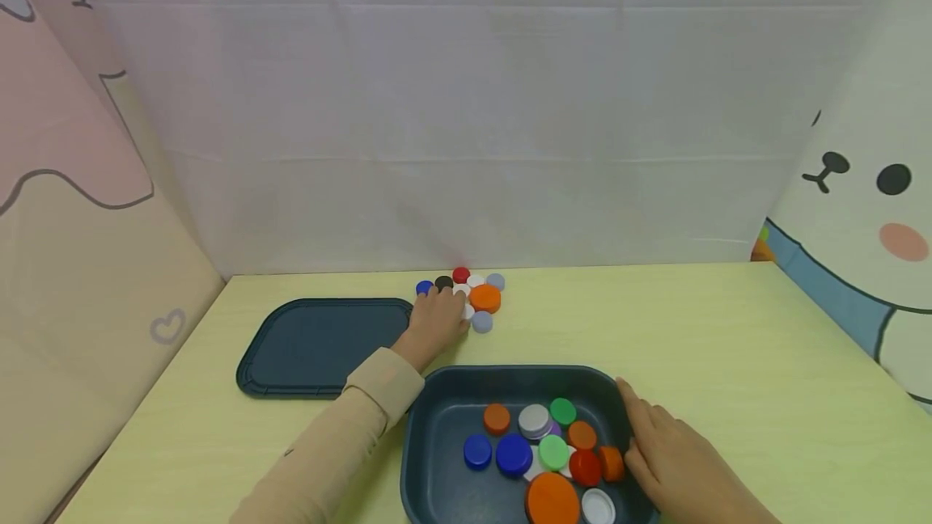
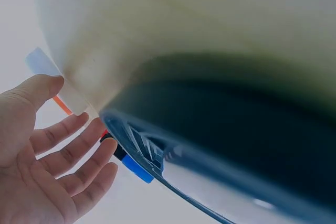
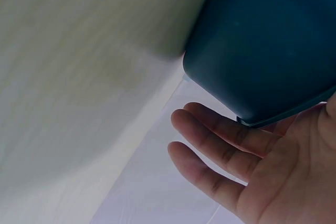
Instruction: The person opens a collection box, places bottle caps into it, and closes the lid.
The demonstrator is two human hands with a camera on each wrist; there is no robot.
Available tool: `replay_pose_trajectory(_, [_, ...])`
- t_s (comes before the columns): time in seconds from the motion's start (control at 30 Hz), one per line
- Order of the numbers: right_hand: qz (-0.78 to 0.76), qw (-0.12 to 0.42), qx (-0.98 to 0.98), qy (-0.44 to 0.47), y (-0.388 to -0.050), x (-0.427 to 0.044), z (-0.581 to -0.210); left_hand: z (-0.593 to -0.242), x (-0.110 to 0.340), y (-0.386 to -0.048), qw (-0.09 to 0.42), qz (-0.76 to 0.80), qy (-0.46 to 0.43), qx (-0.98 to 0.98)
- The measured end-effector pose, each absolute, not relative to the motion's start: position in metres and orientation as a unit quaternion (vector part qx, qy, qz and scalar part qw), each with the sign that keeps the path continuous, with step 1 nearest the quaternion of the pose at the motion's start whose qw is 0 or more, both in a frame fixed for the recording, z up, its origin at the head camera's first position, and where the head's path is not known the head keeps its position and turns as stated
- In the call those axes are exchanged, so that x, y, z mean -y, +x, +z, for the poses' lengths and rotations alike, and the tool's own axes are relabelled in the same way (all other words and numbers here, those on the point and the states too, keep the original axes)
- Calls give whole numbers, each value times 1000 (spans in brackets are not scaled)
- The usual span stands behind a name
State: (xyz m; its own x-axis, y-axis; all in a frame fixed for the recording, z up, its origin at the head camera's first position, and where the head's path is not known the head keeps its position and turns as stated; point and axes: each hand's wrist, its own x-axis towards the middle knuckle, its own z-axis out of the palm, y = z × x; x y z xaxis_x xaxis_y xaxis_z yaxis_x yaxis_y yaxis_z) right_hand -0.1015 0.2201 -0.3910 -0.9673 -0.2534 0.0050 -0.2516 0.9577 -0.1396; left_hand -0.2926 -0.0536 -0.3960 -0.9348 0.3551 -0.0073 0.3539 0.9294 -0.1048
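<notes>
In the head view my left hand (image 1: 439, 319) reaches to a cluster of bottle caps at the back of the table, fingers among them. The left wrist view shows this left hand (image 2: 58, 161) with its fingers spread, a blue cap (image 2: 137, 169) just beyond the fingertips and a pale cap (image 2: 42, 62) by the thumb. An orange cap (image 1: 485, 298) lies right of the hand. My right hand (image 1: 673, 455) rests against the right rim of a deep dark tray (image 1: 412, 459). In the right wrist view its fingers (image 3: 226, 153) extend loosely past the tray's outer wall.
Inside the deep tray lie several caps, among them a large orange cap (image 1: 552, 498), a blue cap (image 1: 514, 455) and a red cap (image 1: 586, 467). A flat dark tray (image 1: 328, 346) lies at the left. A white curtain (image 1: 473, 128) hangs behind the table.
</notes>
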Motion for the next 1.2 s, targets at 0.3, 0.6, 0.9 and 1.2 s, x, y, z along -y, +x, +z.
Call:
replay_pose_trajectory(0.3, [-77, 20, -989, -123, -102, -220, -391, -399, 57, -292, 19, 39, -187, 981])
replay_pose_trajectory(0.6, [-83, 34, -989, -120, -102, -220, -391, -389, 67, -287, 34, 54, -197, 978])
replay_pose_trajectory(0.9, [-81, 25, -988, -127, -103, -221, -392, -375, 73, -273, 70, 42, -206, 975])
replay_pose_trajectory(1.2, [-80, 25, -988, -126, -103, -220, -391, -358, 77, -253, 135, 24, -229, 964])
